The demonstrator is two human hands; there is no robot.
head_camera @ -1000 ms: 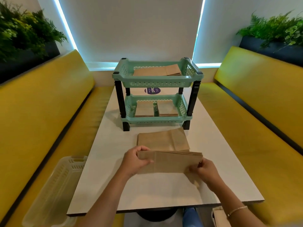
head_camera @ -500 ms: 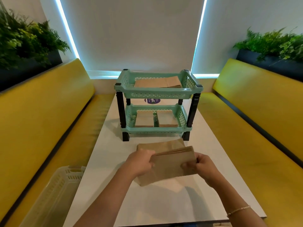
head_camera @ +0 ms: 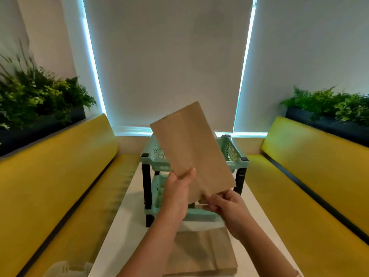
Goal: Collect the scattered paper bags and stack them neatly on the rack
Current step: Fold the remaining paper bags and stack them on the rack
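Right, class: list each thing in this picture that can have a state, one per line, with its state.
Raised paper bag: flat, tilted, held up before the rack.
Left hand: grips its lower edge.
Right hand: pinches its bottom corner.
Second bag: lying flat on the table.
Rack: upright.

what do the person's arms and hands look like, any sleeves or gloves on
Both forearms are bare as far as the frame shows them, with no sleeves in view. The left hand and right hand wear no gloves, and no rings show. At the bottom right edge a sliver of something pale sits near the right wrist, too cropped to identify.
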